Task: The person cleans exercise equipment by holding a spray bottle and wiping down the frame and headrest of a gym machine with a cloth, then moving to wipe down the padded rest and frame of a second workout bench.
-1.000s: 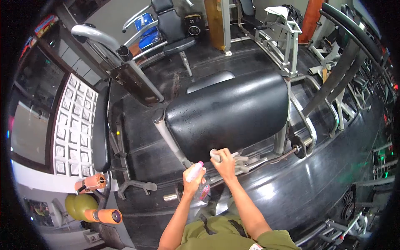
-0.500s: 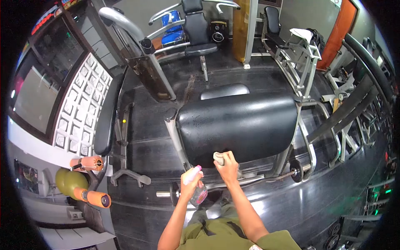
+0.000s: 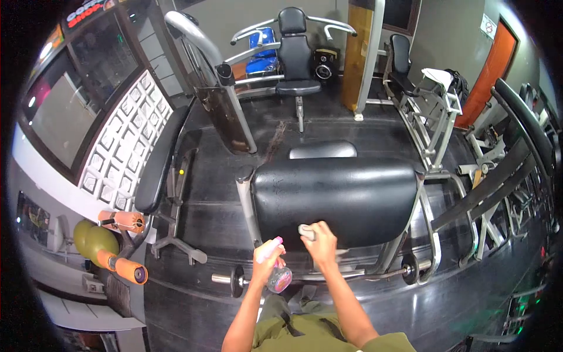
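Note:
My left hand (image 3: 267, 261) is wrapped round a spray bottle (image 3: 280, 280) with a pink nozzle and a clear body, held in front of the pad's near left corner. My right hand (image 3: 321, 242) is closed on a pale, bunched-up cloth (image 3: 306, 232), which lies against the near lower part of a large black padded bench (image 3: 340, 196). Most of the cloth is hidden in the fingers. Below both hands runs a barbell (image 3: 316, 277) with a small plate at each end.
On the left stand a long narrow black bench (image 3: 161, 161) and orange foam rollers (image 3: 130, 271) beside a green ball (image 3: 97, 243). A machine seat (image 3: 298, 88) is ahead. More gym machines (image 3: 437, 117) line the right side, with dark flooring (image 3: 217, 176) between.
The view has tilted up a little, so the scene sits lower. Both hands keep their grip; the right hand with the cloth stays at the pad's near part.

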The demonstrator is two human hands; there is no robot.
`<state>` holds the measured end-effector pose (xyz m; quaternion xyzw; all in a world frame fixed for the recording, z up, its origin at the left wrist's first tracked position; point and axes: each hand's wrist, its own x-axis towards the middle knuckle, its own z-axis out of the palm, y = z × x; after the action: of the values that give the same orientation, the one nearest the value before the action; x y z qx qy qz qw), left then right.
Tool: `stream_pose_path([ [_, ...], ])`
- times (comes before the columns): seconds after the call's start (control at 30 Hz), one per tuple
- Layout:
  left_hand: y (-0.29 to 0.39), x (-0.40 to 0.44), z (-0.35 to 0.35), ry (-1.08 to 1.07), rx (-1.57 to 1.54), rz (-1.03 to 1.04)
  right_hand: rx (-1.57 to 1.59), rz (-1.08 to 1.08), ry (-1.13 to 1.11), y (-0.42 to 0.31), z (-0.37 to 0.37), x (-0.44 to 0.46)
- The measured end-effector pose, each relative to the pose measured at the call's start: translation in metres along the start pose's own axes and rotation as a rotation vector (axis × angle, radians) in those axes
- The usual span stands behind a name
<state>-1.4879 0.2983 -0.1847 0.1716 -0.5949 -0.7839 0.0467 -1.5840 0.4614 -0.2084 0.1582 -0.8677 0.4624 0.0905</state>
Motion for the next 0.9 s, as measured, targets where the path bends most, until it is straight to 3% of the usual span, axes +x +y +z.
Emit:
stream_pose_path([
  [0.1, 0.007, 0.000, -0.003, -0.007, 0.033, -0.005, 0.023, 0.093, 0.087, 0.002, -0.026, 0.015],
  [0.27, 0.007, 0.009, 0.002, -0.064, 0.066, -0.057, 0.069, 0.028, 0.195, -0.023, -0.004, 0.028],
  [0.37, 0.008, 0.023, 0.006, -0.075, 0.018, -0.055, 0.005, -0.063, 0.105, -0.025, 0.017, 0.023],
  [0.47, 0.011, 0.044, 0.003, -0.085, -0.055, -0.017, -0.008, -0.025, 0.072, -0.023, -0.007, 0.031],
  [0.63, 0.038, 0.079, -0.005, -0.136, -0.086, 0.009, -0.066, 0.095, 0.276, -0.028, -0.039, 0.062],
  [0.8, 0.059, 0.119, -0.008, -0.200, -0.054, -0.028, -0.105, -0.105, 0.127, -0.046, 0.014, 0.055],
  [0.9, 0.060, 0.141, -0.014, -0.286, -0.037, -0.046, -0.137, -0.044, 0.157, -0.047, 0.013, 0.051],
])
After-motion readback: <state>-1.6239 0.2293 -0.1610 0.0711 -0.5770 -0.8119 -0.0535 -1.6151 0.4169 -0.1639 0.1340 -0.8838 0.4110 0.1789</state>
